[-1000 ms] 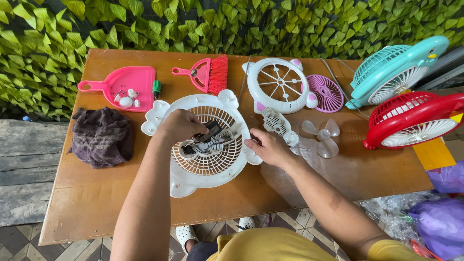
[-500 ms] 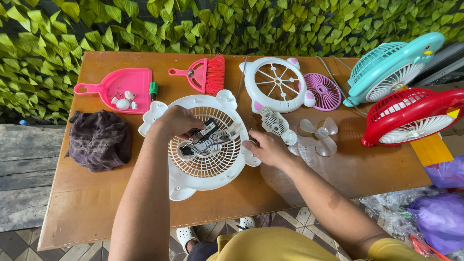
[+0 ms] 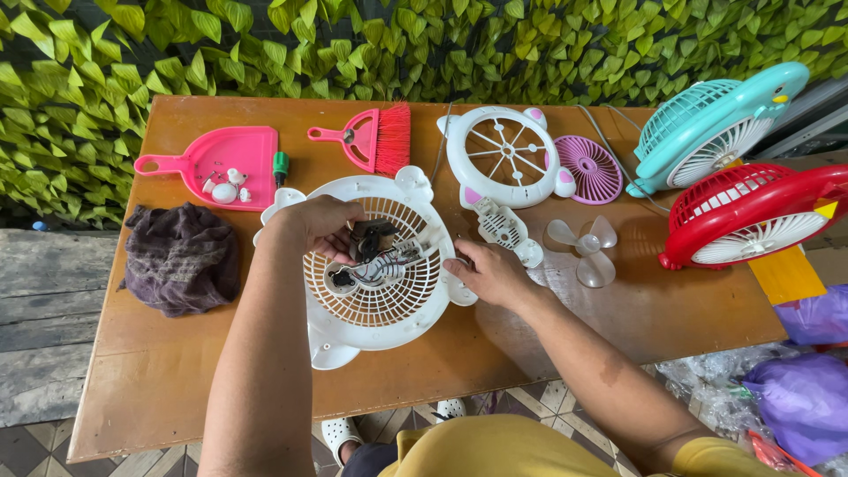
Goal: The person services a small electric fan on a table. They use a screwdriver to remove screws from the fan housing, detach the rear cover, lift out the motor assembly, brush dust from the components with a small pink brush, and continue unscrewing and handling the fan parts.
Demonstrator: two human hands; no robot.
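Observation:
A white round fan housing (image 3: 375, 309) with a grille lies flat on the wooden table (image 3: 177, 389). My left hand (image 3: 322, 228) rests over its upper left part, fingers pinched on the dark motor and wiring (image 3: 371, 252) inside it. At the housing's right rim, my right hand (image 3: 488, 272) holds the edge steady. A clear fan blade (image 3: 585, 247) lies just right of that hand.
A pink dustpan (image 3: 221, 159) with small white parts, a pink brush (image 3: 375, 137), a white front grille (image 3: 503, 157), a purple disc (image 3: 589, 168), a teal fan (image 3: 715, 124) and a red fan (image 3: 751, 212) lie around. A dark cloth (image 3: 179, 258) sits left. Purple bags (image 3: 808, 397) lie right.
My left hand's fingers have shifted slightly on the motor inside the housing. My right hand stays at the rim.

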